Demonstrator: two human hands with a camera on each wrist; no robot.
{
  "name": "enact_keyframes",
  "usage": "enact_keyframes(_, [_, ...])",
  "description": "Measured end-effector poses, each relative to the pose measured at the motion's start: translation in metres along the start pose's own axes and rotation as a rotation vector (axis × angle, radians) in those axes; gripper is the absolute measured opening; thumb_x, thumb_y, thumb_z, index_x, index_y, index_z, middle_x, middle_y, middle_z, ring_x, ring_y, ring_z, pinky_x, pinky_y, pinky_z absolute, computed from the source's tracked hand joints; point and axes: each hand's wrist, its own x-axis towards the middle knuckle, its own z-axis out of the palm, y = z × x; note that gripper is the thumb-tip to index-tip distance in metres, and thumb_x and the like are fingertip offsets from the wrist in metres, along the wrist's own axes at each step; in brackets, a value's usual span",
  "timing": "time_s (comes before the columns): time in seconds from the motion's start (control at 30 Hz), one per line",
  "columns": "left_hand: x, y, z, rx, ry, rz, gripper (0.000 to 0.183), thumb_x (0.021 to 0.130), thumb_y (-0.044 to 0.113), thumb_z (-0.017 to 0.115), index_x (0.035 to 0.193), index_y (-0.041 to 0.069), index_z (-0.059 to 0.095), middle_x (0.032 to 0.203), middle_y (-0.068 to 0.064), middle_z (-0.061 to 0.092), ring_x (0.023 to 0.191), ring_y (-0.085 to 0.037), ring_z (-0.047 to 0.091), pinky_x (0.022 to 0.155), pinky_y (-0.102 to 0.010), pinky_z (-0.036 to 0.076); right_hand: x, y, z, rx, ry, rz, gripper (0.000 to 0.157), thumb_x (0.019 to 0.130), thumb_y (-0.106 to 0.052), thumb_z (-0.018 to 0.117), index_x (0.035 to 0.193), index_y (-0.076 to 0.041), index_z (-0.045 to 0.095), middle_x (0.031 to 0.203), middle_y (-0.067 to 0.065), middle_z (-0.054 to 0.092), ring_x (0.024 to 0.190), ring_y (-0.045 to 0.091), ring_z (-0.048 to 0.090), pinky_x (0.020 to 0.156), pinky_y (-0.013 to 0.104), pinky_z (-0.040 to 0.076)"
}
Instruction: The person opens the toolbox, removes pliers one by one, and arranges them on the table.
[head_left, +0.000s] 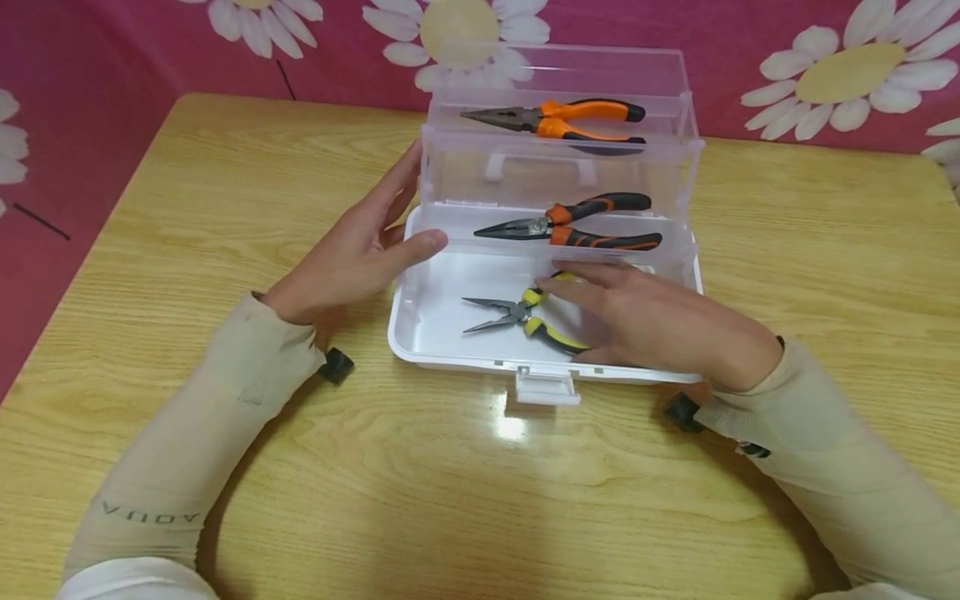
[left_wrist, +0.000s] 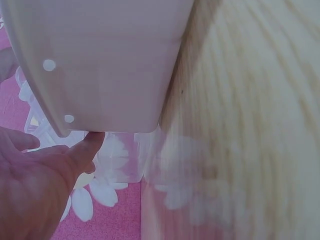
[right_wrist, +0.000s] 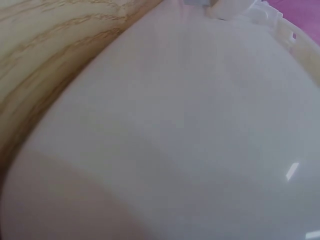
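Observation:
A white toolbox point(head_left: 408, 343) with clear raised trays stands unfolded on the table. My left hand point(head_left: 352, 250) is at its left rear corner, thumb stretched over the rim. In the left wrist view a straight finger point(left_wrist: 89, 150) touches the box's back edge. My right hand point(head_left: 652, 321) is down in the box, fingers and thumb about the handles of yellow-and-black needle-nose pliers point(head_left: 517, 313), whose jaws point left and stand apart. Part of the handles is hidden under the hand. The right wrist view shows mostly the box's white wall point(right_wrist: 165, 125).
Orange-and-black needle-nose pliers point(head_left: 536, 118) lie in the top tray, black-and-orange ones point(head_left: 536, 227) in the lower tray. The white latch point(head_left: 547, 386) hangs down at the box's front. Behind the wooden table point(head_left: 420, 483) is pink flowered cloth point(head_left: 637, 58).

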Motion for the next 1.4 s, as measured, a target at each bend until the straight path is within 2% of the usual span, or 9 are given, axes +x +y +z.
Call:
enact_keyframes(0.13, [0.000, 0.000, 0.000, 0.011, 0.000, -0.005, 0.085, 0.096, 0.021, 0.061, 0.157, 0.031, 0.002, 0.165, 0.015, 0.007, 0.154, -0.006, 0.009, 0.124, -0.040, 0.029, 0.001, 0.000, 0.001, -0.017, -0.012, 0.016, 0.085, 0.077, -0.041, 0.081, 0.149, -0.020, 0.041, 0.152, 0.014, 0.044, 0.138, 0.036, 0.044, 0.109, 0.054, 0.044])
enact_keyframes(0.33, [-0.001, -0.001, -0.001, 0.030, -0.007, -0.012, 0.086, 0.096, 0.022, 0.061, 0.157, 0.035, 0.002, 0.165, 0.017, 0.006, 0.154, -0.005, 0.008, 0.124, -0.041, 0.026, 0.002, -0.001, 0.003, -0.032, 0.021, 0.000, 0.082, 0.074, -0.041, 0.083, 0.145, -0.018, 0.046, 0.141, 0.013, 0.053, 0.133, 0.035, 0.048, 0.109, 0.054, 0.044])
enact_keyframes(0.57, [-0.003, 0.000, -0.003, 0.016, -0.010, -0.004, 0.087, 0.096, 0.021, 0.062, 0.157, 0.035, 0.002, 0.165, 0.016, 0.006, 0.154, -0.005, 0.008, 0.124, -0.041, 0.026, 0.004, -0.004, 0.002, -0.052, 0.035, 0.002, 0.074, 0.076, -0.038, 0.080, 0.141, -0.018, 0.050, 0.130, 0.014, 0.058, 0.119, 0.031, 0.057, 0.094, 0.047, 0.054])
enact_keyframes(0.67, [-0.002, 0.000, -0.003, 0.011, -0.012, 0.002, 0.087, 0.095, 0.021, 0.062, 0.157, 0.034, 0.003, 0.165, 0.016, 0.007, 0.154, -0.004, 0.009, 0.124, -0.040, 0.027, 0.003, -0.005, 0.001, -0.056, 0.027, -0.006, 0.074, 0.078, -0.043, 0.079, 0.141, -0.017, 0.050, 0.130, 0.013, 0.058, 0.122, 0.031, 0.055, 0.099, 0.047, 0.052])
enact_keyframes(0.83, [-0.002, 0.000, -0.003, 0.008, -0.014, -0.010, 0.087, 0.095, 0.023, 0.063, 0.157, 0.034, 0.003, 0.165, 0.016, 0.008, 0.154, -0.006, 0.010, 0.125, -0.039, 0.027, 0.002, -0.003, -0.002, -0.020, -0.011, -0.017, 0.069, 0.083, -0.046, 0.073, 0.142, -0.018, 0.049, 0.131, 0.009, 0.058, 0.123, 0.028, 0.053, 0.103, 0.047, 0.049])
enact_keyframes(1.0, [-0.002, 0.000, -0.003, 0.025, -0.010, -0.016, 0.088, 0.094, 0.024, 0.064, 0.156, 0.036, 0.003, 0.164, 0.017, 0.008, 0.154, -0.008, 0.010, 0.124, -0.039, 0.027, 0.001, -0.002, -0.009, 0.002, -0.090, -0.015, 0.063, 0.088, -0.047, 0.068, 0.142, -0.020, 0.048, 0.127, 0.007, 0.057, 0.113, 0.022, 0.054, 0.096, 0.043, 0.052])
enact_keyframes(1.2, [-0.003, -0.001, -0.003, 0.032, -0.005, -0.023, 0.087, 0.094, 0.028, 0.064, 0.155, 0.039, 0.003, 0.164, 0.020, 0.006, 0.154, -0.007, 0.010, 0.125, -0.041, 0.026, 0.002, -0.001, -0.018, 0.061, -0.185, 0.052, 0.063, 0.090, -0.055, 0.060, 0.143, -0.021, 0.050, 0.120, 0.003, 0.059, 0.100, 0.014, 0.054, 0.087, 0.035, 0.051])
enact_keyframes(1.3, [-0.003, 0.001, -0.003, 0.055, -0.002, -0.046, 0.088, 0.094, 0.031, 0.064, 0.154, 0.043, 0.002, 0.163, 0.022, 0.005, 0.154, -0.008, 0.009, 0.125, -0.043, 0.025, 0.001, -0.002, -0.020, 0.094, -0.198, 0.091, 0.064, 0.091, -0.059, 0.057, 0.142, -0.021, 0.051, 0.118, -0.001, 0.060, 0.098, 0.011, 0.054, 0.087, 0.033, 0.050])
enact_keyframes(1.4, [-0.003, 0.002, -0.002, 0.073, 0.002, -0.072, 0.089, 0.093, 0.034, 0.065, 0.154, 0.045, 0.001, 0.163, 0.023, 0.005, 0.154, -0.008, 0.010, 0.125, -0.042, 0.026, 0.000, -0.002, -0.021, 0.124, -0.193, 0.104, 0.060, 0.092, -0.057, 0.056, 0.140, -0.021, 0.053, 0.114, -0.004, 0.061, 0.095, 0.010, 0.054, 0.086, 0.030, 0.048])
